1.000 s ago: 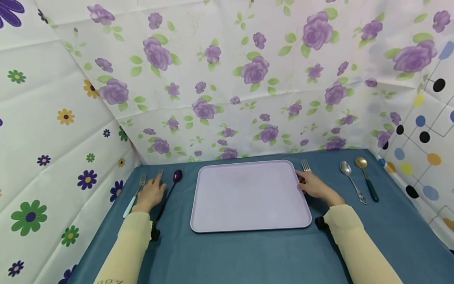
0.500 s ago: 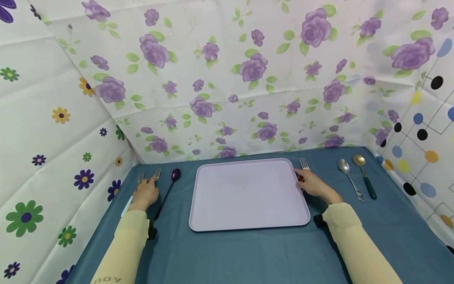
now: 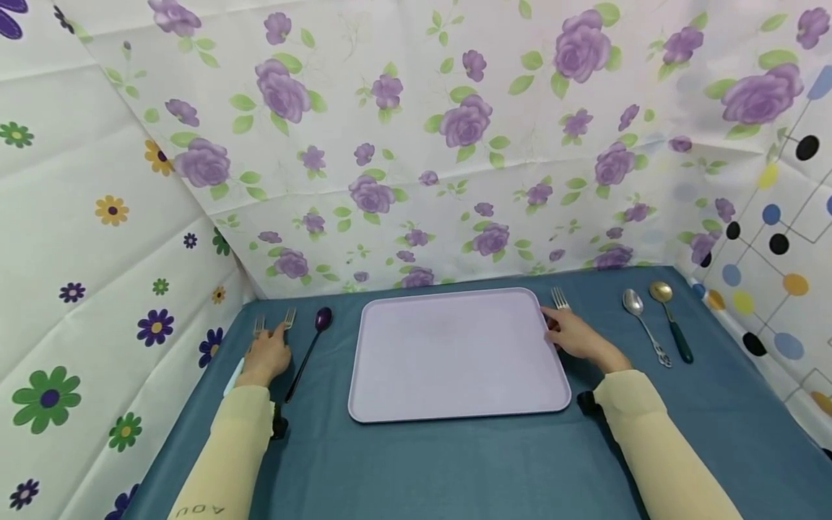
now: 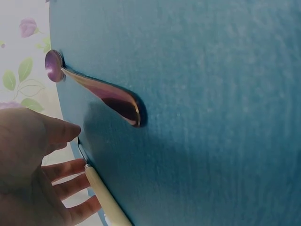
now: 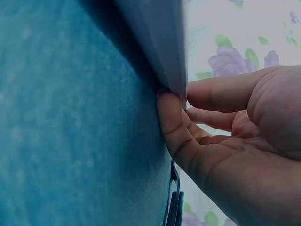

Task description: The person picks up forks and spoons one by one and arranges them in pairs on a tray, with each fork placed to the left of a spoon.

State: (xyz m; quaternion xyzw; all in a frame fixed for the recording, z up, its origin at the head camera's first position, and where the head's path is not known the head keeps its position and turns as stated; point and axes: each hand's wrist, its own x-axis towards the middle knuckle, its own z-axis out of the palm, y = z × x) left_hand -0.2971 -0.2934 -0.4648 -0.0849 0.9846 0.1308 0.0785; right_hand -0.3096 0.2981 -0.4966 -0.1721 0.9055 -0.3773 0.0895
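Observation:
A lilac rectangular tray (image 3: 458, 354) lies in the middle of the blue-clothed table. My right hand (image 3: 575, 337) pinches its right edge, thumb and fingers on either side of the rim in the right wrist view. Over on the left, my left hand (image 3: 265, 359) rests among two forks: a pale-handled fork (image 3: 235, 377) partly under it, and another fork (image 3: 289, 318) whose tines show beyond the thumb. In the left wrist view its thumb and fingers stand apart, fingertips by a cream fork handle (image 4: 106, 197). A firm hold there is not visible.
A dark purple spoon (image 3: 323, 319) lies right of the left hand. Behind the right hand is a fork (image 3: 560, 297), mostly hidden. Farther right lie a silver spoon (image 3: 633, 303) and a gold spoon (image 3: 661, 292) with a green handle. Flowered cloth (image 3: 416, 144) walls the back.
The left hand has shifted left from the inner fork toward the pale-handled one, then stayed almost still. The right hand keeps its pinch on the tray, which has not visibly moved.

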